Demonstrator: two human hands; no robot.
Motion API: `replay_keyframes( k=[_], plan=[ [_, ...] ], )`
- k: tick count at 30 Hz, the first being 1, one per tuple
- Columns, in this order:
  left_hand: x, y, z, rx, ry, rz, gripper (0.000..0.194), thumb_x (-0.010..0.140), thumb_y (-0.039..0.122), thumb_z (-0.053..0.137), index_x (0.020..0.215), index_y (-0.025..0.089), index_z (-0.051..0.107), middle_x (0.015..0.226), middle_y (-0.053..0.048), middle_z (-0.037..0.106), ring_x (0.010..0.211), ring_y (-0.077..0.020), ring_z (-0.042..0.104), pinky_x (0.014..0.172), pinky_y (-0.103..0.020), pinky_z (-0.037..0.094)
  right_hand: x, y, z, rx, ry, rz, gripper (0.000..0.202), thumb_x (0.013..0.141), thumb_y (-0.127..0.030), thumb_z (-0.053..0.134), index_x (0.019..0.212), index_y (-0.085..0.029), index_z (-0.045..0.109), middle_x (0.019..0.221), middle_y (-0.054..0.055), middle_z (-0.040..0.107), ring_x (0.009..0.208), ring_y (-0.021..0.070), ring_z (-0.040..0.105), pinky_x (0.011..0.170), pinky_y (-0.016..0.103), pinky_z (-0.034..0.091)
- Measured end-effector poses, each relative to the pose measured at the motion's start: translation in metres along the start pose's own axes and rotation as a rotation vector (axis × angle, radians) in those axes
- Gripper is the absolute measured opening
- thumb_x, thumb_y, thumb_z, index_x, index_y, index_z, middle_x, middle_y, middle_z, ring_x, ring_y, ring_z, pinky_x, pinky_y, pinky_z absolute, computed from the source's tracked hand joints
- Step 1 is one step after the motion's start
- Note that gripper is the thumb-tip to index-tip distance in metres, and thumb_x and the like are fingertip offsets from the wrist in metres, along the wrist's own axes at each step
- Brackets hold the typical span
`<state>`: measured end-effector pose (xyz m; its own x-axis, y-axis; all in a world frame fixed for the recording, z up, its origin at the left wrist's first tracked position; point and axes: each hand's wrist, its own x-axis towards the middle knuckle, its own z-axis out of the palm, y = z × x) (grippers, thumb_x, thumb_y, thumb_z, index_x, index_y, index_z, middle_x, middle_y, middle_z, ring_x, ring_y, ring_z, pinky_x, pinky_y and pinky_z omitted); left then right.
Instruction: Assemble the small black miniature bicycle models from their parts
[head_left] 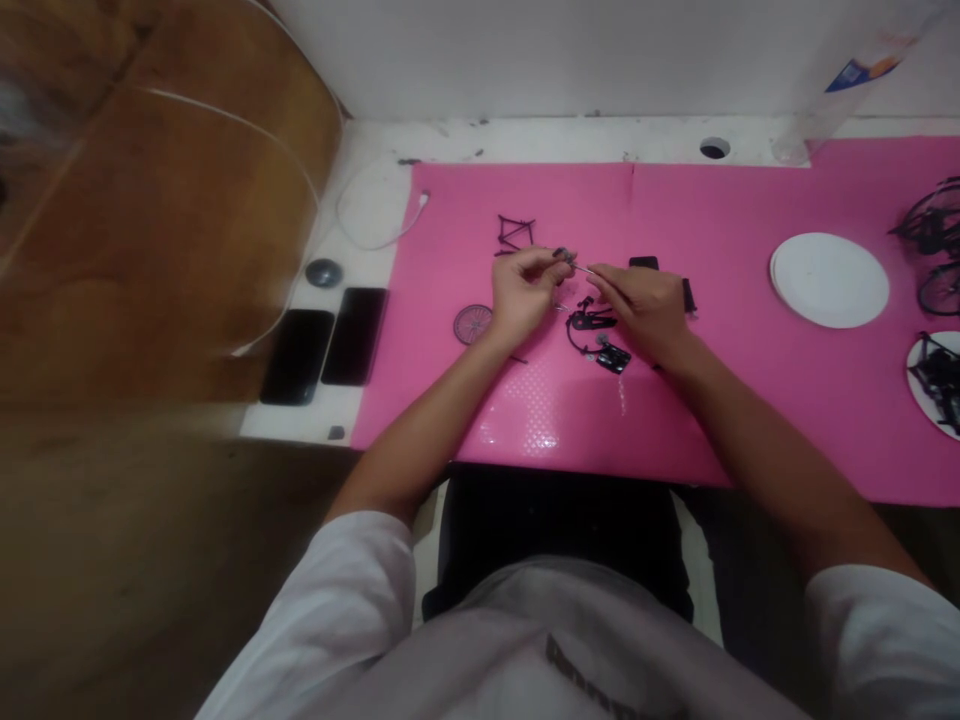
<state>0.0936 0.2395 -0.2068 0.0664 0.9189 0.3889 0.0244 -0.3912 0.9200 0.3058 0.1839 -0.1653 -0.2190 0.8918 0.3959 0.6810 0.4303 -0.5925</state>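
Between the fingertips of my left hand (523, 292) is a small dark part (563, 256), too small to make out in detail. My right hand (651, 305) pinches a thin metal rod (583, 268), its tip meeting that part. Both hands are closed, raised a little over the pink mat (720, 400). Behind my left hand lies a black miniature bicycle frame (516, 232), and a small spoked wheel (472, 324) sits beside that wrist. Several black bicycle parts (592, 320) lie between my forearms. Part of a black piece (643, 263) shows behind my right hand.
A white plate (831, 280) stands to the right. Farther right are a miniature bicycle (934, 225) and another plate (915, 382) with black parts. Two phones (354, 336), a dark round object (324, 272) and a white cable (375, 246) lie left. A clear bottle (847, 95) stands behind.
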Motion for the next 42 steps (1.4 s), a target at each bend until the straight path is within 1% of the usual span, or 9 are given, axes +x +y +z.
replay_keyframes(
  k=[3, 7, 9, 12, 17, 23, 30, 35, 42],
  plan=[
    [-0.003, 0.006, 0.002, 0.005, 0.02, 0.008, 0.03, 0.098, 0.049, 0.083, 0.088, 0.021, 0.078, 0.096, -0.007, 0.082, 0.095, -0.019, 0.082, 0.092, -0.035, 0.07, 0.0, -0.003, -0.002, 0.018, -0.013, 0.006, 0.053, 0.114, -0.067, 0.05, 0.12, -0.027, 0.085, 0.104, 0.01, 0.083, 0.096, 0.0277, 0.074, 0.092, 0.041, 0.053],
    [-0.008, 0.012, 0.003, 0.038, 0.03, 0.053, 0.035, 0.101, 0.055, 0.079, 0.089, 0.022, 0.074, 0.095, -0.006, 0.078, 0.097, -0.0183, 0.081, 0.094, -0.034, 0.069, 0.0, -0.009, -0.008, -0.03, -0.035, 0.002, 0.055, 0.115, -0.068, 0.048, 0.12, -0.026, 0.083, 0.095, 0.01, 0.08, 0.093, 0.0275, 0.073, 0.089, 0.039, 0.052],
    [-0.009, 0.015, 0.002, 0.054, 0.028, 0.083, 0.036, 0.102, 0.057, 0.077, 0.09, 0.023, 0.073, 0.095, -0.005, 0.076, 0.097, -0.0181, 0.079, 0.095, -0.035, 0.068, 0.0, -0.012, -0.008, -0.054, -0.037, -0.02, 0.057, 0.115, -0.067, 0.045, 0.118, -0.025, 0.084, 0.094, 0.01, 0.08, 0.091, 0.0271, 0.073, 0.087, 0.039, 0.052],
    [-0.011, 0.019, 0.001, 0.054, 0.037, 0.115, 0.036, 0.102, 0.057, 0.077, 0.09, 0.023, 0.074, 0.094, -0.005, 0.075, 0.095, -0.0179, 0.076, 0.094, -0.036, 0.067, 0.0, -0.015, -0.004, -0.04, -0.022, -0.022, 0.062, 0.117, -0.067, 0.041, 0.112, -0.025, 0.085, 0.094, 0.009, 0.081, 0.087, 0.0252, 0.074, 0.085, 0.037, 0.052],
    [-0.015, 0.026, 0.002, 0.089, 0.091, 0.183, 0.033, 0.1, 0.055, 0.08, 0.09, 0.024, 0.077, 0.092, -0.004, 0.075, 0.094, -0.0186, 0.073, 0.093, -0.037, 0.063, -0.001, -0.012, 0.007, 0.1, 0.054, -0.007, 0.069, 0.116, -0.072, 0.04, 0.1, -0.021, 0.083, 0.084, 0.007, 0.078, 0.078, 0.0203, 0.072, 0.074, 0.031, 0.049],
    [-0.016, 0.022, 0.003, 0.106, 0.083, 0.246, 0.025, 0.102, 0.048, 0.079, 0.092, 0.026, 0.08, 0.093, -0.003, 0.076, 0.094, -0.0192, 0.072, 0.095, -0.038, 0.061, -0.002, -0.014, 0.011, 0.149, 0.063, 0.017, 0.073, 0.116, -0.075, 0.038, 0.089, -0.02, 0.077, 0.07, 0.004, 0.069, 0.065, 0.0172, 0.065, 0.065, 0.031, 0.043],
    [-0.015, 0.016, 0.008, 0.071, 0.087, 0.217, 0.027, 0.101, 0.049, 0.079, 0.088, 0.026, 0.078, 0.094, -0.003, 0.077, 0.096, -0.0195, 0.074, 0.095, -0.038, 0.062, -0.003, -0.019, 0.014, 0.236, 0.048, 0.072, 0.075, 0.115, -0.079, 0.034, 0.08, -0.021, 0.069, 0.063, 0.002, 0.06, 0.06, 0.0175, 0.059, 0.064, 0.032, 0.042],
    [-0.01, 0.018, 0.005, 0.035, 0.023, 0.177, 0.028, 0.1, 0.051, 0.081, 0.091, 0.025, 0.079, 0.096, -0.005, 0.078, 0.093, -0.0179, 0.075, 0.088, -0.033, 0.063, -0.001, -0.013, 0.015, 0.162, 0.07, 0.031, 0.075, 0.115, -0.079, 0.031, 0.087, -0.021, 0.071, 0.071, 0.004, 0.065, 0.064, 0.0182, 0.062, 0.067, 0.033, 0.043],
    [-0.012, 0.021, 0.008, -0.037, 0.006, 0.062, 0.031, 0.099, 0.054, 0.082, 0.099, 0.023, 0.078, 0.102, -0.006, 0.082, 0.098, -0.0181, 0.08, 0.093, -0.032, 0.065, -0.003, -0.012, 0.013, -0.032, 0.069, -0.003, 0.067, 0.119, -0.065, 0.03, 0.106, -0.018, 0.076, 0.087, 0.009, 0.076, 0.077, 0.0212, 0.069, 0.074, 0.033, 0.047]
  ],
)
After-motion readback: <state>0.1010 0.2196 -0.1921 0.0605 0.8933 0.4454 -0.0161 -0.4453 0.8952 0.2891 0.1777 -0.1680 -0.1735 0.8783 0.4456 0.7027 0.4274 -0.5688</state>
